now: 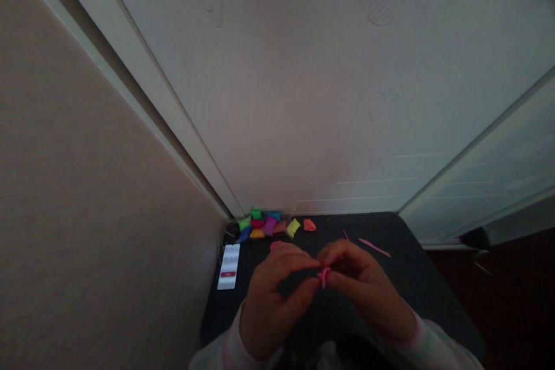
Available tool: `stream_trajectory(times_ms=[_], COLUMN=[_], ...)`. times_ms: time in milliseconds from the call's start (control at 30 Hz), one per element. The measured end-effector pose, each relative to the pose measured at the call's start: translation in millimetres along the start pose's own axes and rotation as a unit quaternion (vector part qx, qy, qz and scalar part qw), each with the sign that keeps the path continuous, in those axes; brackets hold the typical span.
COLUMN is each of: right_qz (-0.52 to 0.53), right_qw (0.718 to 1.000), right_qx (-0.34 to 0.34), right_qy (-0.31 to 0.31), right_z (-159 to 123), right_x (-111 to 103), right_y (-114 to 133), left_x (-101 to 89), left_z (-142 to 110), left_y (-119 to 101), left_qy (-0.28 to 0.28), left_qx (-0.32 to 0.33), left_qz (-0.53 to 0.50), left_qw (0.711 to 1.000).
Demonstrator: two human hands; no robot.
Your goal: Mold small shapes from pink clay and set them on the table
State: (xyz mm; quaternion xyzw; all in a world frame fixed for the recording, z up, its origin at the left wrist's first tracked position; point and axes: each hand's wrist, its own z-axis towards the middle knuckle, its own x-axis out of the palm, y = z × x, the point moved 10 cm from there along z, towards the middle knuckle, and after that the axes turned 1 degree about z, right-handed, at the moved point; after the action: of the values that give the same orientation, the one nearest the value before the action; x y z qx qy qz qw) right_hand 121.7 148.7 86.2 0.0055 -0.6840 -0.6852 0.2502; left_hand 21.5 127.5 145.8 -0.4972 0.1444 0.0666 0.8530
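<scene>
Between my two hands is a small piece of pink modelling clay (323, 277), held above the dark table. My left hand (277, 292) pinches it from the left with thumb and fingertips. From the right, my right hand (368, 289) grips the same piece, its fingers curled. The clay's exact shape is partly covered by the fingertips. Just behind my left hand, a bright pink lump (274, 246) shows in part. An orange clay lump (309, 225) lies farther back.
Several coloured clay packets (269, 225) lie at the table's back left. A lit phone (229, 266) rests near the left edge. To the right are a flat pink modelling tool (375, 248) and a thin pink stick (346, 235). A white panel (277, 98) rises behind the table (416, 295).
</scene>
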Motion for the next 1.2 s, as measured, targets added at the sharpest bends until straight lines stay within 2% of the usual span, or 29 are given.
stream_trajectory(times_ms=[167, 233, 400, 500, 633, 900, 1000, 1200], right_qz=[-0.141, -0.166, -0.206, -0.229, -0.252, -0.31, -0.341, -0.373], right_qw=[0.988, 0.983, 0.972, 0.964, 0.954, 0.92, 0.903, 0.887], right_qx=[-0.034, -0.052, -0.091, -0.11, -0.135, -0.22, -0.251, -0.27], right_qy=[-0.056, -0.052, -0.065, -0.078, -0.085, -0.09, -0.076, -0.043], right_z=[-2, -2, -4, -5, -6, -20, -27, -32], right_x=[-7, -5, -4, -4, -3, 8, 14, 24], right_y=[17, 22, 32, 37, 42, 59, 67, 75], left_x=[-3.8, -6.0, -3.3, -2.8, -3.2, -7.1, -8.5, -10.0], left_z=[-5, -6, -13, -17, -14, -13, -14, -11], left_y=[7, 10, 32, 35, 24, -16, -30, -48], left_qy=[-0.039, -0.063, -0.106, -0.131, -0.138, -0.15, -0.149, -0.124], left_qx=[-0.031, -0.049, -0.156, -0.171, -0.114, 0.062, 0.099, 0.13], left_qz=[-0.029, -0.03, -0.059, -0.053, -0.031, 0.047, 0.076, 0.105], left_qw=[0.998, 0.996, 0.98, 0.975, 0.983, 0.986, 0.981, 0.978])
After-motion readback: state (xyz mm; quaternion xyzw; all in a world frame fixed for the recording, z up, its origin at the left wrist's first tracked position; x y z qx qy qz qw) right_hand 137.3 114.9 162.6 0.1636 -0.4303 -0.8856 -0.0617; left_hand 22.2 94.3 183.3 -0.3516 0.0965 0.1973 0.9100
